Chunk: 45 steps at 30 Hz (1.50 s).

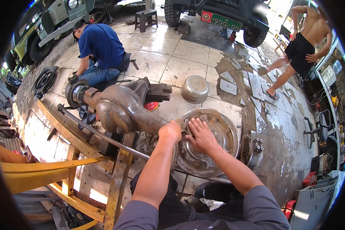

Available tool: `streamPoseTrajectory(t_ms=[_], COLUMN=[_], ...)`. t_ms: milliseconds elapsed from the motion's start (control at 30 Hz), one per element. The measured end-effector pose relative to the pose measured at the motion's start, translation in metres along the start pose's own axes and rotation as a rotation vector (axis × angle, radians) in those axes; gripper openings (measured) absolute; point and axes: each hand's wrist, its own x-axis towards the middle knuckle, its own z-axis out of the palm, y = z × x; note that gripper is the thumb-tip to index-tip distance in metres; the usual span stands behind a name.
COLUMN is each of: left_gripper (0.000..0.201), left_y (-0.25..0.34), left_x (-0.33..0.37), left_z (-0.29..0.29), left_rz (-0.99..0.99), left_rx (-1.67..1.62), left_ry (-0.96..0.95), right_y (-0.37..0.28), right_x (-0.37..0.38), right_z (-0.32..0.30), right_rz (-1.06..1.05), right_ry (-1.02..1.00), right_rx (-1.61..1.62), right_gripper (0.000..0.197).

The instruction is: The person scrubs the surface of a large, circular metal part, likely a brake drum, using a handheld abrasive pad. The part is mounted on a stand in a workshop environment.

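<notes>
A large, worn axle housing point(120, 109) with a bulging round middle lies in front of me, its tube running right toward my hands. At the tube's right end, my left hand point(170, 132) is closed in a fist; its fingers face away, so what they grip is hidden. Beside it, my right hand point(200, 136) lies with fingers spread on the inner face of a round metal brake plate point(228, 153). The plate has a raised rim and stands tilted at the end of the axle. A geared metal hub point(253, 150) sits just right of the plate.
A yellow metal frame point(119, 184) and a long rod point(103, 132) lie on the left. Beyond the plate stands a metal bowl point(195, 89). One person in blue point(102, 46) crouches at the axle's far end; another point(304, 42) stands among broken tiles point(228, 86).
</notes>
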Motion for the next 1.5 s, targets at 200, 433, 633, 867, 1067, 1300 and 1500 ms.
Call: streamPoseTrajectory(t_ms=[200,433,633,867,1067,1300,1500], left_gripper=[0.059,0.060,0.059,0.059,0.059,0.059,0.057], left_y=[-0.001,0.000,-0.001,-0.003,0.001,0.003,0.000], left_x=[0.004,0.001,0.008,0.010,0.002,0.000,0.005], left_z=[0.002,0.000,0.004,0.003,-0.004,-0.008,-0.004], left_rz=[0.014,0.007,0.015,0.021,-0.019,-0.023,-0.006], left_rx=[0.036,0.009,0.026,0.044,0.031,0.028,0.044], left_ry=[-0.003,-0.008,-0.008,-0.024,-0.035,-0.049,-0.048], right_y=[-0.004,-0.006,-0.003,-0.001,-0.003,0.000,0.007], right_x=[0.003,-0.003,-0.001,0.001,0.005,-0.002,0.002], right_z=[0.010,0.010,0.005,0.003,0.007,0.005,0.004], right_rz=[0.099,0.062,0.099,0.117,0.183,0.138,0.147], right_ry=[0.041,0.088,0.078,0.093,0.100,0.072,0.102], right_rx=[-0.099,-0.105,-0.095,-0.081,-0.146,-0.079,-0.107], right_gripper=[0.081,0.076,0.079,0.079,0.080,0.078,0.078])
